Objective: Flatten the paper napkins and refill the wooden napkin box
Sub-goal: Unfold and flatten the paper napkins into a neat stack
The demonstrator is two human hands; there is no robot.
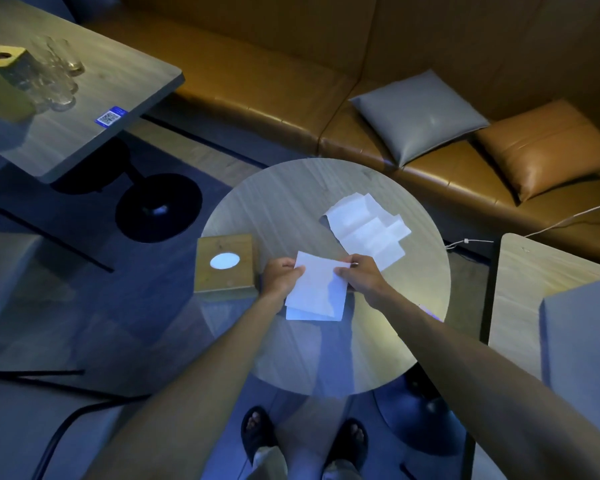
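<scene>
- Two hands hold a small stack of white napkins [317, 287] above the round tabletop [291, 202]
- Left hand [280, 277] has its grip pinching the stack's left edge
- Right hand [362, 275] has its grip pinching the right edge
- More loose napkins [369, 228] lie on the tabletop, farther away
- Wooden napkin box [226, 263] stands at the tabletop's left edge, just beside the left hand
</scene>
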